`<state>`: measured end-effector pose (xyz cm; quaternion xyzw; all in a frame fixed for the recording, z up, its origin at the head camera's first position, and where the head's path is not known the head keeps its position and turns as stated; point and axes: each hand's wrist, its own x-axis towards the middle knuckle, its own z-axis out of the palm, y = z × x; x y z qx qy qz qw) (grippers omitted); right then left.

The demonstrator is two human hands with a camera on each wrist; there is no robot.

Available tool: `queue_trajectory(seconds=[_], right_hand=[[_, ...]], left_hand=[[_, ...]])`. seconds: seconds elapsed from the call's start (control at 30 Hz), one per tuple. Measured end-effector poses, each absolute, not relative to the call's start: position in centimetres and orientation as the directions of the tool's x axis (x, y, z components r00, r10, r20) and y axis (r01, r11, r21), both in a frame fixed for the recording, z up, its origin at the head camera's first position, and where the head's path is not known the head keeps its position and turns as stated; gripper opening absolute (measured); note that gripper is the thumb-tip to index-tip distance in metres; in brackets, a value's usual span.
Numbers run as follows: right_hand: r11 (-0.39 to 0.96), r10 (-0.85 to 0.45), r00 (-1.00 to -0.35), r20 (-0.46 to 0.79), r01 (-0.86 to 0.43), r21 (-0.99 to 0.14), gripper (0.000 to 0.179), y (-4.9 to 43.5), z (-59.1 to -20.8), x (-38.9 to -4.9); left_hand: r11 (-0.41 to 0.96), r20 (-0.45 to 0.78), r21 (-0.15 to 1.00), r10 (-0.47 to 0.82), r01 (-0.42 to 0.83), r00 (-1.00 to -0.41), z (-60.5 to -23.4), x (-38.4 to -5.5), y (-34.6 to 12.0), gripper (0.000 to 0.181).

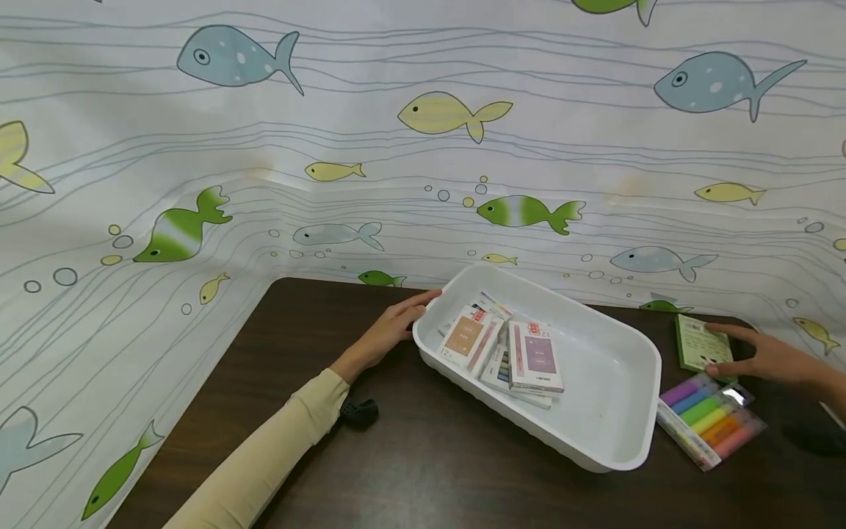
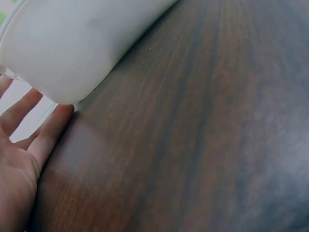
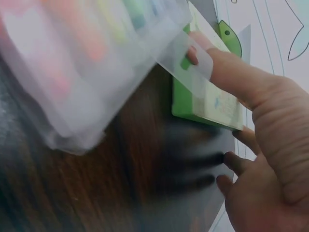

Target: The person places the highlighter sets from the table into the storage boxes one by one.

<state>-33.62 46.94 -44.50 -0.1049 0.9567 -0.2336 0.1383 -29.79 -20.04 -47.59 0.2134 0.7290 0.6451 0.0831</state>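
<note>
A white plastic bin (image 1: 598, 389) stands at an angle on the dark table, with several flat printed boxes (image 1: 534, 356) piled at its left end. My left hand (image 1: 388, 328) touches that end, fingers extended; in the left wrist view the fingertips meet the bin's outer corner (image 2: 72, 53). To the right of the bin, my right hand (image 1: 769, 356) holds a small green and cream box (image 1: 702, 345) between thumb and fingers. A clear pack of coloured highlighters (image 1: 710, 419) lies just in front of it. Its plastic hang tab (image 3: 193, 72) overlaps the thumb in the right wrist view.
The dark wood table (image 1: 423, 455) extends toward me in front of the bin. Behind and at the left hangs a white fish-patterned sheet (image 1: 370, 154), close to the bin's back corner. A black strap-like item (image 1: 360, 413) shows at the left wrist.
</note>
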Motion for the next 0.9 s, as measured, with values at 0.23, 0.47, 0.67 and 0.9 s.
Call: queue_trajectory(seconds=[0.23,0.47,0.67,0.9], right_hand=[[0.839,-0.276,-0.955,-0.107,-0.185,-0.512,0.114,46.5,-45.0,-33.3],[0.837,-0.231,-0.972,-0.038,-0.179,-0.518,0.116,45.9,-45.4,-32.7],[0.76,-0.21,-0.976,0.051,-0.195,-0.62,0.105,46.2,-46.1,-32.2],[0.727,-0.131,-0.989,0.072,-0.146,-0.671,0.099,46.4,-46.5,-31.5]], left_hand=[[0.072,0.158,0.976,0.422,0.206,-0.893,-47.7,-29.8,-20.1,0.046],[0.075,0.154,0.976,0.421,0.203,-0.894,-47.9,-29.8,-20.1,0.047],[0.081,0.149,0.976,0.421,0.2,-0.895,-47.8,-29.8,-20.1,0.046],[0.07,0.17,0.973,0.429,0.22,-0.887,-47.5,-29.8,-20.0,0.048]])
